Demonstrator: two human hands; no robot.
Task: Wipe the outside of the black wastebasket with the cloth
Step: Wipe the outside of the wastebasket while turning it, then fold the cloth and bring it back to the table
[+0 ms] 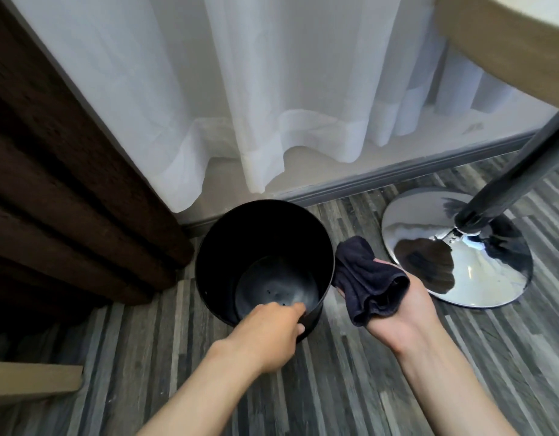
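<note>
Floor point(350, 357) of grey wood-look planks fills the lower view, brown drape point(67, 184) at left, sheer white curtain point(272, 89) hanging behind, chrome table base point(479, 278) well to the right. Black wastebasket point(228, 247) stands upright on the floor just in front of the curtain, open top, a few dark specks on its inner bottom. Left hand point(268, 335) closed on the near rim, fingers hooked over the edge, steadying it. Right hand point(394, 313) palm up, loosely closed around a bunched dark cloth point(366, 278), cloth touching or just beside the basket's right outer wall, can't tell which. Step looks like start of the wipe on the right side. Next move likely needs cloth pressed flat to the wall and swept round while the left hand holds or turns the basket
</note>
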